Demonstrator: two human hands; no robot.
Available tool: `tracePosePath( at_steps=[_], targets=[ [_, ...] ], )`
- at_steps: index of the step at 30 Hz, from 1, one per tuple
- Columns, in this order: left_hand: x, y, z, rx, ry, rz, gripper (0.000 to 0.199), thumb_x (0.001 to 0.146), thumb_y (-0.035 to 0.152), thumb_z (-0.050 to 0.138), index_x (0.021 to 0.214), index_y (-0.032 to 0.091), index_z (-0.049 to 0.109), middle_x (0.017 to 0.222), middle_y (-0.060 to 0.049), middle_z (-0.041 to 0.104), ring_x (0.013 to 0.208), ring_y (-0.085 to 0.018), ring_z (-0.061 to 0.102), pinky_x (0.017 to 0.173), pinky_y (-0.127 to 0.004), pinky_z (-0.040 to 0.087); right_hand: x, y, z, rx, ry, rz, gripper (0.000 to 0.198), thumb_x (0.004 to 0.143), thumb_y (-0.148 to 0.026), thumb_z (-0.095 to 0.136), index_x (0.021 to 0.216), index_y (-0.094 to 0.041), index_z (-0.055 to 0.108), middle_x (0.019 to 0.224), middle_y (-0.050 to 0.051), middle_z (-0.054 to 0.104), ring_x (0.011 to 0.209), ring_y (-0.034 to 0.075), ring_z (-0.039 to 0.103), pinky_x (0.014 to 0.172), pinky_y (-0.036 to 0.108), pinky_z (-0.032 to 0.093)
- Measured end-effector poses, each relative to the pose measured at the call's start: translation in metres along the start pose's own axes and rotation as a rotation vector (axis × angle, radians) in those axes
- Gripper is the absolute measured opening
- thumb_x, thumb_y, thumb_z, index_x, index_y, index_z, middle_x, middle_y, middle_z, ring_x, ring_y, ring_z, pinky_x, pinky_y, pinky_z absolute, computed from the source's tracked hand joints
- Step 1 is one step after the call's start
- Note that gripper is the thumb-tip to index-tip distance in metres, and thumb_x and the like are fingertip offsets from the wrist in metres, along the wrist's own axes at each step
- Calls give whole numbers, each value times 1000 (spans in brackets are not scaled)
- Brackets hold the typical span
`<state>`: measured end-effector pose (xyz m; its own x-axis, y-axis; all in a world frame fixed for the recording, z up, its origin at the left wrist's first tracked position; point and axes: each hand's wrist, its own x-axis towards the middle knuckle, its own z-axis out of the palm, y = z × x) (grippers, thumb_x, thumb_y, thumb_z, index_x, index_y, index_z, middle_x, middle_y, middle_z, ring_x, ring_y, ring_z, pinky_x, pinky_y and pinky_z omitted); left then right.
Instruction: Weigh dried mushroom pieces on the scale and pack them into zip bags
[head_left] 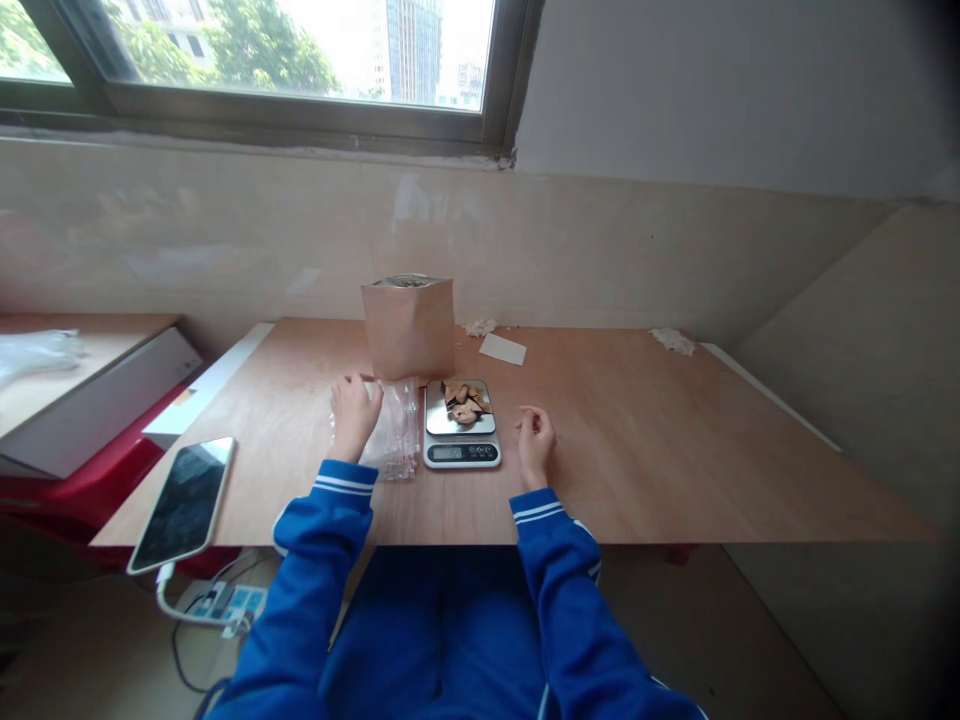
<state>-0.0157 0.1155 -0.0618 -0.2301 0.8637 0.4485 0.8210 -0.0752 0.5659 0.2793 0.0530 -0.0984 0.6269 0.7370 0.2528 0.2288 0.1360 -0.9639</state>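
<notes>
A white digital kitchen scale (pixel 462 455) sits near the table's front edge, its display too small to read. Several brown dried slices (pixel 466 402) lie on its metal plate. To the left is a stack of clear zip-lock bags (pixel 397 440) with reddish seal strips. My left hand (pixel 356 412) rests over the bags' left part, fingers bent and close together; whatever is under the fingertips is hidden. My right hand (pixel 535 440) is right of the scale, apart from it, with loosely curled fingers and nothing visible in them. Behind the scale stands an open brown paper pouch (pixel 411 325).
A white card (pixel 503 348) and a crumpled tissue (pixel 480 327) lie right of the pouch. Another crumpled tissue (pixel 673 341) is at the back right. A phone (pixel 184 505) on a charging cable overhangs the front left edge, above a power strip (pixel 225 603).
</notes>
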Motion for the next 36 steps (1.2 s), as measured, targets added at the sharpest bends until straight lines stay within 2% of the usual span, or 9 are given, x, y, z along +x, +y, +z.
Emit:
tracePosePath(
  at_steps=[5,9,12,15,19,23,32,34,36],
  targets=[
    [-51,12,5,57,-71,-157,41,74,59,61,81,19,55,80,-12,59,87,-35,61,79,-46,47,-3,-4,-2,-13,3,-9,31,84,-46,45,86,-20,60,64,-1,55,62,17,53,63,28,42],
    [-62,12,11,26,-225,-205,25,80,42,55,67,22,48,67,-10,58,76,-33,63,71,-42,45,-5,-8,-4,-10,6,3,30,84,-46,45,87,-20,60,63,-1,54,58,16,50,57,27,39],
    [-62,13,2,-8,-230,-183,22,84,31,47,63,24,44,65,-8,58,72,-29,61,67,-38,42,-5,-10,-6,-4,13,7,32,85,-47,45,87,-19,60,62,-1,54,55,15,49,54,26,38],
    [-67,23,-16,-79,-194,-151,26,89,32,39,65,24,40,66,-5,58,68,-24,58,64,-34,39,-8,-16,-6,-4,-10,-46,33,86,-48,45,87,-19,61,65,0,56,58,16,51,58,27,41],
    [-85,57,-35,-292,-134,-19,31,93,41,36,67,25,35,62,1,47,59,-18,47,59,-31,32,-35,-41,6,29,-214,-165,32,90,-48,45,89,-21,62,71,2,60,65,17,56,65,29,45],
    [-99,89,-38,-448,-308,190,31,94,44,38,71,24,39,67,0,49,63,-17,47,63,-30,36,-69,-71,26,122,-536,-189,29,92,-47,47,104,-24,58,95,4,65,77,18,61,71,29,49],
    [-97,95,-52,-517,-400,252,31,94,44,40,71,23,43,69,-1,52,66,-17,49,64,-29,39,-71,-98,21,95,-650,-168,27,89,-49,53,95,-24,58,87,1,63,67,16,57,60,26,45],
    [-97,96,-56,-532,-356,213,29,94,42,41,72,23,43,69,0,51,67,-16,50,65,-29,41,-65,-97,18,45,-606,-187,24,87,-47,54,88,-24,58,81,1,63,64,16,56,59,26,43],
    [-95,96,-59,-520,-176,105,29,95,40,39,72,24,43,75,-1,50,73,-17,52,71,-30,44,-58,-95,15,22,-527,-150,24,87,-46,52,79,-23,56,69,-1,60,61,16,55,60,26,43]
  ],
)
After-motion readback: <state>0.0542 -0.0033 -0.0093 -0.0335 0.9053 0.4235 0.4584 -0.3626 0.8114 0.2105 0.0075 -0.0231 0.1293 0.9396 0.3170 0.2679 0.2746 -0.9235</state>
